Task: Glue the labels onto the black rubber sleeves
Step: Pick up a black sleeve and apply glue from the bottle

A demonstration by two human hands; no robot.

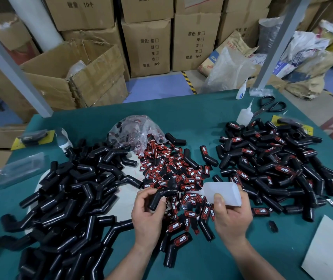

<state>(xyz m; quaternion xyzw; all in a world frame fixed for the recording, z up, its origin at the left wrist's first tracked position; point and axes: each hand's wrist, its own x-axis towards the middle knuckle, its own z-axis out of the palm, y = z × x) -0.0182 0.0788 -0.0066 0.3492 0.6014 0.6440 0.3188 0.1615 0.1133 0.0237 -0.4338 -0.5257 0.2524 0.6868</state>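
The left hand (148, 214) holds one bent black rubber sleeve (159, 198) with curled fingers, near the middle of the green table (202, 110). The right hand (231, 215) squeezes a clear glue bottle (222, 194), and its thin tip points at the sleeve. Red and black labels (173, 170) lie in a heap just behind the hands. Plain sleeves (70, 199) are piled on the left, and labelled sleeves (273, 160) on the right.

Fig.: person's L hand (147, 216) and R hand (231, 217), both bare, w/ forearms bare down to the frame's lower edge (nails cut short, thumbnails plainly seen); knuckle creases visible.
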